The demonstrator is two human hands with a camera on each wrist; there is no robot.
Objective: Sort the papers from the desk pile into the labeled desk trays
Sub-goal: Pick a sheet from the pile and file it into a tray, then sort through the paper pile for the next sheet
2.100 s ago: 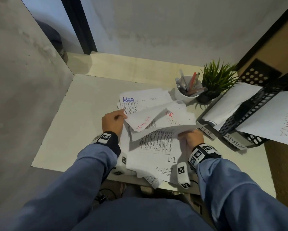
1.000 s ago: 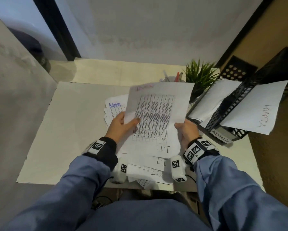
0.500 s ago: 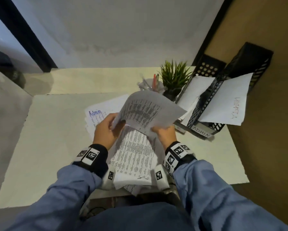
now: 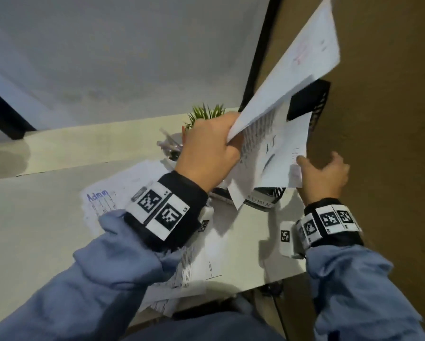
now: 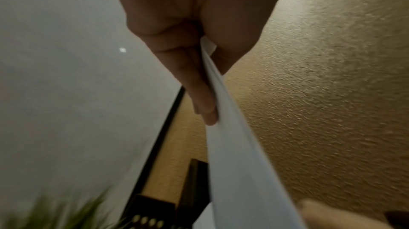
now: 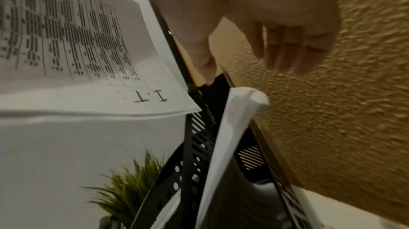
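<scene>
Left hand (image 4: 207, 146) pinches a couple of sheets (image 4: 290, 67) up in the air over the black trays (image 4: 314, 104) at the desk's (image 4: 34, 217) right edge. Right hand (image 4: 323, 175) is loose, holding nothing, thumb by the I.T. sheet (image 4: 275, 153). The pile (image 4: 103, 198) sits near the front edge.

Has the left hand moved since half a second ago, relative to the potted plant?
Yes. The left hand has risen up and right: it now overlaps the potted plant, gripping a sheet raised by the desk trays.

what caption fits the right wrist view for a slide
Open right hand beside an "I.T" sheet, above the black trays and plant.
</scene>
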